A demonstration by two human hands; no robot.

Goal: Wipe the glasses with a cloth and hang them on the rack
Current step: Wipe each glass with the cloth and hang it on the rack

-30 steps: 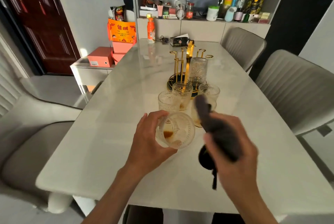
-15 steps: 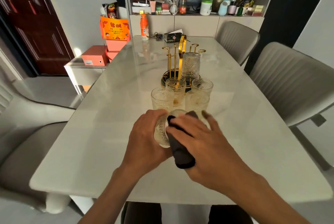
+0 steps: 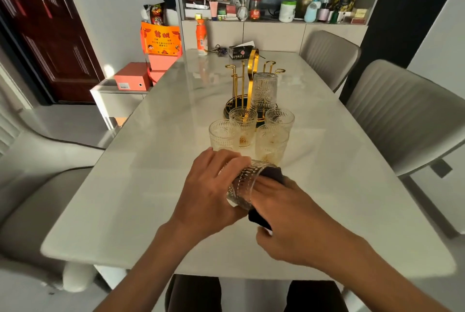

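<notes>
My left hand (image 3: 208, 193) grips a patterned clear glass (image 3: 242, 186), tipped on its side above the table. My right hand (image 3: 284, 221) holds a dark cloth (image 3: 261, 218) and its fingers push part of the cloth into the glass's mouth. Behind them stand several more patterned glasses (image 3: 224, 134), some with brown residue at the bottom. A gold rack (image 3: 251, 77) on a round dark base stands farther back, with one glass (image 3: 264, 91) hung upside down on it.
The pale marble table (image 3: 151, 186) runs away from me. An orange bottle (image 3: 201, 36), keys and a dark box (image 3: 240, 51) sit at its far end. Grey chairs (image 3: 407, 115) stand on the right and one on the left (image 3: 37, 186). A cluttered shelf lies beyond.
My right hand brought the cloth from the air to the glass and pushed it inside. My left hand turned the glass so that its mouth faces right.
</notes>
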